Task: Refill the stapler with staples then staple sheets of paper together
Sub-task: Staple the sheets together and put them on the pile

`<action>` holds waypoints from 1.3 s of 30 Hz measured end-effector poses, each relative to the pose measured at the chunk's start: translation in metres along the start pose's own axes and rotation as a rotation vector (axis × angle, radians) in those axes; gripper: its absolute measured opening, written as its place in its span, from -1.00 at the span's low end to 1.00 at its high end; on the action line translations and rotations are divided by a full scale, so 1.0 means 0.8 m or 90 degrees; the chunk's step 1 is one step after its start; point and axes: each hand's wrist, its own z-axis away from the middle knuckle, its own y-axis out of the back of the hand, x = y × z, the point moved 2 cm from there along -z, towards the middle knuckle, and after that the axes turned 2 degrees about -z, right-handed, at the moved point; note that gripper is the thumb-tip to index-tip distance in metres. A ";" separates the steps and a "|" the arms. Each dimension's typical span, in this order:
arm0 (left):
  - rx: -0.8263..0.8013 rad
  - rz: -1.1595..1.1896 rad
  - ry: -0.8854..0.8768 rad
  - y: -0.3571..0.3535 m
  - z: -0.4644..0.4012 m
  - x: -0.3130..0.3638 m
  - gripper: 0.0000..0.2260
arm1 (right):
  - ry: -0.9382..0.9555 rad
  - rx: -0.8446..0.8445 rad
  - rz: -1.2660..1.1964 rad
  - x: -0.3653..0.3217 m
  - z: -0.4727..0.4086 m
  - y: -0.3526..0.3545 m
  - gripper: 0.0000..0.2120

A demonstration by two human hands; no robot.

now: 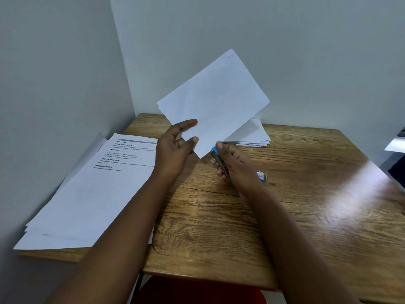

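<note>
Stapler gripped in right hand bites the corner of loose sheets pinched by left hand; they could fan apart and staple crooked.

Head camera looks forward and down, close over the table.

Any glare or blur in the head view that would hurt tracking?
Head view: strong glare patch on the wooden table at right; small staple box soft and unreadable; wide-angle bends the table edges; stapler in the right hand partly hidden; held sheets evenly lit.
</note>
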 end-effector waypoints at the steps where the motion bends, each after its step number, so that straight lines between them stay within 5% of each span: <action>1: -0.005 -0.007 -0.008 -0.001 0.000 0.001 -0.66 | 0.001 -0.001 -0.003 0.001 0.000 0.000 -0.57; 39: -0.043 0.007 -0.021 -0.008 0.006 0.008 -0.66 | -0.017 0.018 -0.091 0.005 -0.003 -0.001 -0.63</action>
